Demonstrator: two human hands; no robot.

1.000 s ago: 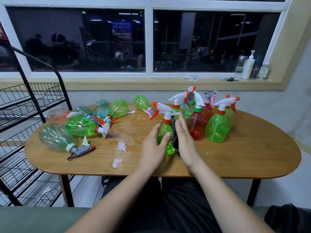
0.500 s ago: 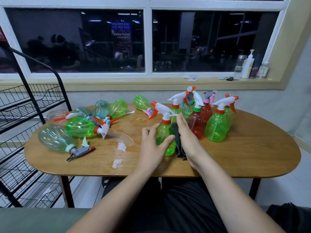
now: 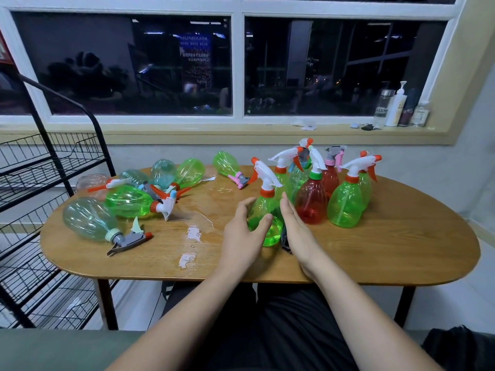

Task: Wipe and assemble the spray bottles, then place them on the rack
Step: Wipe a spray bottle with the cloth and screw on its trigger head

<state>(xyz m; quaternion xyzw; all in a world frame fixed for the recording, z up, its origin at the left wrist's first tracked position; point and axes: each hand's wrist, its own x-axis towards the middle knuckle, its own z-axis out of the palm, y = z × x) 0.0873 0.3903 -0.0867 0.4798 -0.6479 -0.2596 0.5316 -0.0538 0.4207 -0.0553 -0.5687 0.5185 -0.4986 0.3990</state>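
A green spray bottle (image 3: 263, 210) with a white trigger head and an orange collar stands upright in the middle of the wooden table (image 3: 388, 250). My left hand (image 3: 241, 236) grips its left side, thumb across the front. My right hand (image 3: 298, 231) presses a dark cloth (image 3: 284, 238) flat against the bottle's right side; most of the cloth is hidden behind the palm. A black wire rack (image 3: 40, 180) stands to the left of the table.
Several assembled bottles stand just behind my right hand, among them a red one (image 3: 310, 206) and a green one (image 3: 344, 208). Several bottles lie on their sides at the left, such as a green one (image 3: 128, 200) and a clear one (image 3: 88, 219). Wet patches (image 3: 193, 232) mark the tabletop.
My right hand has slid the cloth a little down the bottle's side, toward me. My left hand's fingers have spread wider around the bottle.
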